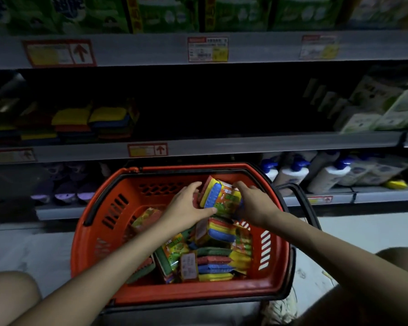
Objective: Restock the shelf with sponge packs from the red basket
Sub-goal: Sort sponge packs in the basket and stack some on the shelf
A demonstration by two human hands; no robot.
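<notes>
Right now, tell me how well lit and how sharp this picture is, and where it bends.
Head view: dim overall; the middle shelf is nearly black at centre, while the red basket and the sponge pack in both hands are the brightest and sharpest; price tags are blurred and unreadable; wide-angle distortion bows the shelf edges.

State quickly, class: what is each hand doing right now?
Left hand: closed on the sponge pack, gripping its left side.
Right hand: closed on the same sponge pack, gripping its right side, above the red basket.

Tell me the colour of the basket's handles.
Black handles on the red basket, clearest in the head view.
</notes>
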